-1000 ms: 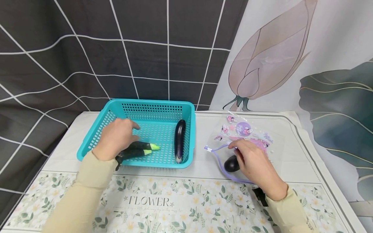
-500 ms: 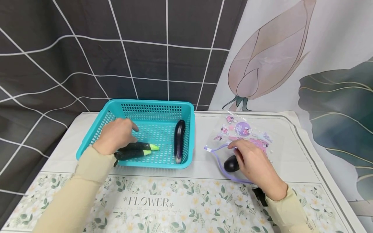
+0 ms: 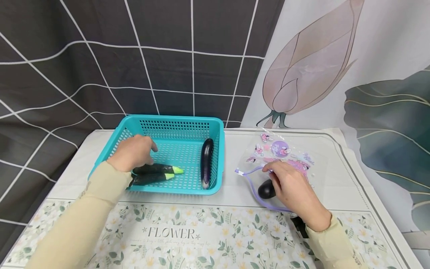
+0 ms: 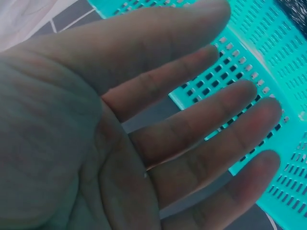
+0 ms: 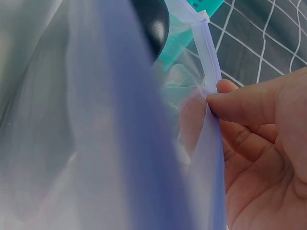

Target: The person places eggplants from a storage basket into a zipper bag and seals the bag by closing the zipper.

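My left hand [image 3: 133, 151] hovers over the left part of a turquoise basket [image 3: 178, 191]; its fingers [image 4: 192, 129] are extended and hold nothing in the left wrist view. Below and beside it lie two slender dark vegetables [image 3: 158, 173] with light green ends, partly hidden by the hand and sleeve. A glossy dark purple eggplant [image 3: 206, 162] lies along the basket's right side. To the right, my right hand [image 3: 295, 188] pinches the purple zip edge [image 5: 213, 67] of a clear zip bag [image 3: 255, 149] between thumb and finger. A dark, smooth, rounded eggplant end [image 3: 267, 189] shows at the bag's mouth.
A white table cover [image 3: 231, 160] with a floral lower band [image 3: 215, 228] lies under everything. Behind the table hang a dark grid-patterned curtain [image 3: 161, 67] and a pale curtain [image 3: 309, 74] with a large flower print.
My left hand has shifted slightly left and back, uncovering more of the two green-ended vegetables. The right hand and the bag have stayed in place.
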### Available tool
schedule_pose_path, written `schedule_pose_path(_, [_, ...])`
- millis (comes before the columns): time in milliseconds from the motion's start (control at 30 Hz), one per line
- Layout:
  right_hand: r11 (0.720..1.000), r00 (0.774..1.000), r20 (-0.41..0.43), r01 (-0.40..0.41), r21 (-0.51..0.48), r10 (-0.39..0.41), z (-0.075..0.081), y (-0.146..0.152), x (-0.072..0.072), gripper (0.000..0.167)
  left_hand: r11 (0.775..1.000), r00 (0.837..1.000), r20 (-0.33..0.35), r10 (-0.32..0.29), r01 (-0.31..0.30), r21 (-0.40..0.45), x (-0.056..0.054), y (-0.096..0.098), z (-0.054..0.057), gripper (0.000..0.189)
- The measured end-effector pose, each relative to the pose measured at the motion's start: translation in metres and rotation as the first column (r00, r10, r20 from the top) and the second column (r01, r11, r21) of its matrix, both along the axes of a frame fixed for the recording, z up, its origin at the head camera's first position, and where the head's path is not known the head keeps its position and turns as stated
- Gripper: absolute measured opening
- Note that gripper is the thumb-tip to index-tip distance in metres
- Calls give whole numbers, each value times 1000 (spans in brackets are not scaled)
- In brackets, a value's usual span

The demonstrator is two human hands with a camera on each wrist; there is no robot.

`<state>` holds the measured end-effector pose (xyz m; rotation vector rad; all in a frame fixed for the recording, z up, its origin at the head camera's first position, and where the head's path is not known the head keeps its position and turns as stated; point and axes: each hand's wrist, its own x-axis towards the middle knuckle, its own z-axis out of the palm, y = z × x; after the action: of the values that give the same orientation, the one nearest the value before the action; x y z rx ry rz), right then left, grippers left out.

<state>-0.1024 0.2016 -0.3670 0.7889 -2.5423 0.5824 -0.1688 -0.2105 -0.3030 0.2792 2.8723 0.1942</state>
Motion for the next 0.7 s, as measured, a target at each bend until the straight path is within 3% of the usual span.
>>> schedule_pose_path(400, [1000, 1000, 10, -3, -1, 3, 0, 0, -1, 23, 999, 992, 125, 6, -1, -39, -11, -11, -5, 39])
schedule_pose_path(700, [1000, 1000, 7, -5, 0, 5, 0, 0, 0, 22, 997, 974, 225, 18, -1, -78, -17, -21, -12, 39])
